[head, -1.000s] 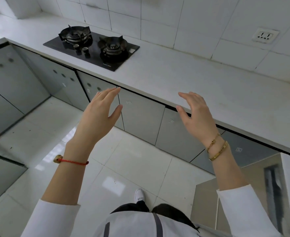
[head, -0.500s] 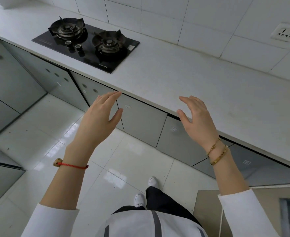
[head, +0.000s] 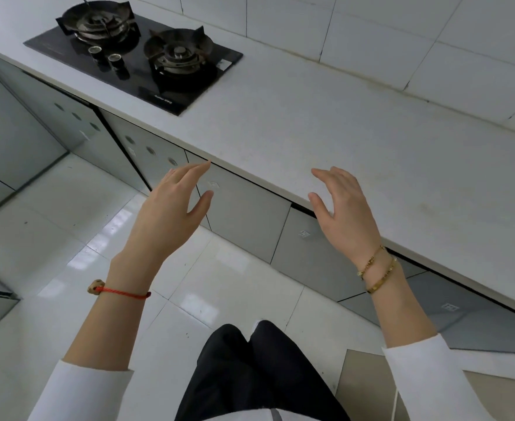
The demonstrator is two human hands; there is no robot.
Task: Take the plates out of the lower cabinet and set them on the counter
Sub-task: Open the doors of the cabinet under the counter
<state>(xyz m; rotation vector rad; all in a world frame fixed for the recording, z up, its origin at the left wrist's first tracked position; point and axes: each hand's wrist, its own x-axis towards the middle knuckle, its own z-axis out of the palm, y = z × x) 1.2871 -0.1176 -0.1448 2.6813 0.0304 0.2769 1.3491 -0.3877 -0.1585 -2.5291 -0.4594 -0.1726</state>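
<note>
Head view, looking down: both hands are raised in front of the body, above the floor and just short of the counter's near edge. Left hand [head: 171, 214]: fingers straight and slightly spread, thumb apart, palm turned inward to the right; it grasps nothing and touches nothing. A red cord bracelet [head: 122, 293] sits on its wrist. Right hand [head: 345, 214]: fingers relaxed and lightly bent, thumb apart, palm turned inward to the left; it grasps nothing, and its fingertips appear over the counter [head: 326, 132] edge, contact not determinable. Two gold bracelets [head: 379, 270] sit on its wrist. Counter: white, running from far left to near right, backed by a white tiled wall [head: 371, 34]. Gas hob [head: 134, 53]: black, two burners, two knobs, set into the counter at far left. Lower cabinet doors [head: 244, 214]: grey, glossy, all closed, in a row beneath the counter edge directly ahead of the hands. Plates: not visible; no plate is on the counter, and the cabinet interior is hidden behind the closed doors. Floor [head: 52, 238]: white glossy tiles. White sleeves and dark trousers occupy the near edge of the view.
</note>
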